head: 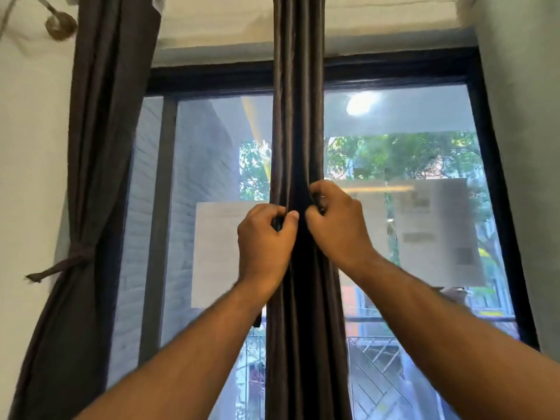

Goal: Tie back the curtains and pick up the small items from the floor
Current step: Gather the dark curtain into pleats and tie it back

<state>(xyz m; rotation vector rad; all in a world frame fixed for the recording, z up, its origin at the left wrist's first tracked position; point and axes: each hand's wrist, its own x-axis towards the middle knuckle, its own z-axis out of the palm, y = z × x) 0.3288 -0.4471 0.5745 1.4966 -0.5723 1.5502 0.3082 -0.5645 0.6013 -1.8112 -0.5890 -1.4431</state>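
A dark brown curtain (298, 116) hangs bunched in a narrow column down the middle of the window. My left hand (263, 241) grips its left side at about chest height, fingers curled around a dark strip of fabric. Just to the right and slightly higher, my right hand (336, 219) pinches another dark strip against the bunch. The two hands almost touch in front of the curtain. A second dark curtain (100, 147) hangs at the window's left edge, gathered by a knotted tie-back (75, 259) whose loose end sticks out to the left. No floor is in view.
A black-framed window (491, 177) fills the view, with paper sheets (439, 231) stuck on the glass and trees and railings outside. A pale wall stands on the left and a grey wall (527, 147) on the right. A decorative fixture (60, 25) hangs at top left.
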